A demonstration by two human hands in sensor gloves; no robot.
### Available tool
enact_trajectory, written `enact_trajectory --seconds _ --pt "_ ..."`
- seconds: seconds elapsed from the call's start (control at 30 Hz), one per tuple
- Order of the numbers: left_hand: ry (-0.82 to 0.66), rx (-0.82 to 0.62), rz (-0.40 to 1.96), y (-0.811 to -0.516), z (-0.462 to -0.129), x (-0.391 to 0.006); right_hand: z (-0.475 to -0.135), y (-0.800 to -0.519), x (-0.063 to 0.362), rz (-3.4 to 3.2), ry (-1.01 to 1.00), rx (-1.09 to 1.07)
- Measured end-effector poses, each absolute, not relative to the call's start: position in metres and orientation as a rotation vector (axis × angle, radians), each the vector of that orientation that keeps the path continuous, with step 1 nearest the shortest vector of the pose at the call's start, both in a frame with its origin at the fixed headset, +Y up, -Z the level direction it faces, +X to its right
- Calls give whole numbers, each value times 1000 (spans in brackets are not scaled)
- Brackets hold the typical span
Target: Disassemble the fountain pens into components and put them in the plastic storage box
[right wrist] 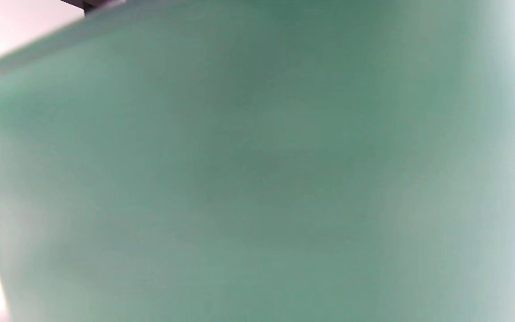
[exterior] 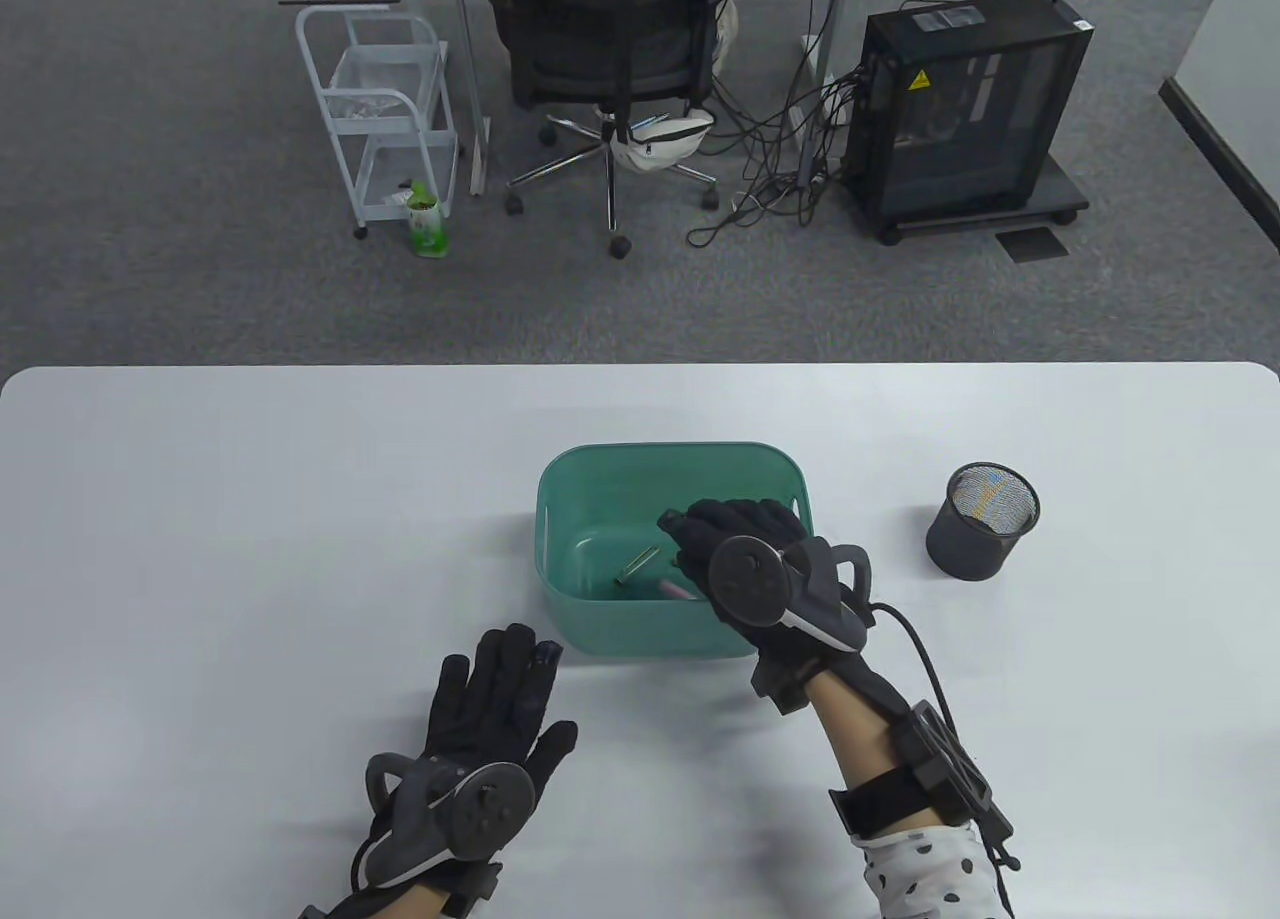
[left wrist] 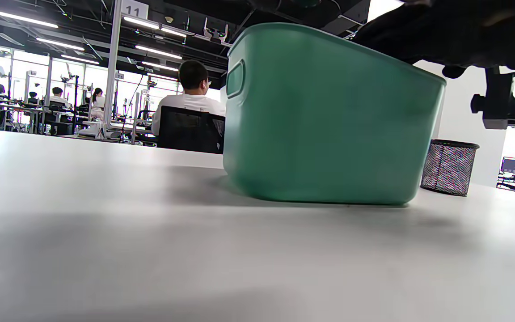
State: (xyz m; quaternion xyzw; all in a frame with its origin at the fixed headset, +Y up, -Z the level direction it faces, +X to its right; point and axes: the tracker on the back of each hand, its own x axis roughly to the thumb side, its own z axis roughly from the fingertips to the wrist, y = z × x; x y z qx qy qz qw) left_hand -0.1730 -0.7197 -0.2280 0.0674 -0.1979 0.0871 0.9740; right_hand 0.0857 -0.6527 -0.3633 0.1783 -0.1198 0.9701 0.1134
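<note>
White worktop [exterior: 250, 519] is carrying the green storage box [exterior: 600, 464] at its middle, with a black mesh cup [exterior: 982, 534] standing toward the right edge. My right hand [exterior: 745, 559] is reaching down into the box; I cannot tell what its fingers are doing. A gold pen piece [exterior: 637, 564] and a pink pen piece [exterior: 675, 590] are lying on the box floor. My left hand [exterior: 490, 704] is resting flat, fingers straight and released, near the front edge.

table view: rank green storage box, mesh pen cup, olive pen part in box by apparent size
1. green storage box, clearly largest.
2. mesh pen cup, much smaller.
3. olive pen part, smallest, lying on the box floor near the right hand.
</note>
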Motion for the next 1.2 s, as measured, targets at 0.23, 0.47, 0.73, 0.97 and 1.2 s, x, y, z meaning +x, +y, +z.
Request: enact_trajectory --seconds 0.23,0.47,0.73,0.97,1.2 --pt "-402 137 176 -719 -228 -173 -337 -646 100 2837 -464 609" --pt "-424 137 169 -720 -228 -171 -295 -650 130 2869 -549 623" --pt "-450 148 140 -721 -228 -168 -251 -678 156 2915 -488 608" --pt "-455 145 146 -721 -228 -167 -229 -698 161 2951 -434 599" --pt "-457 137 152 -722 -228 -167 -224 -709 158 2926 -439 566"
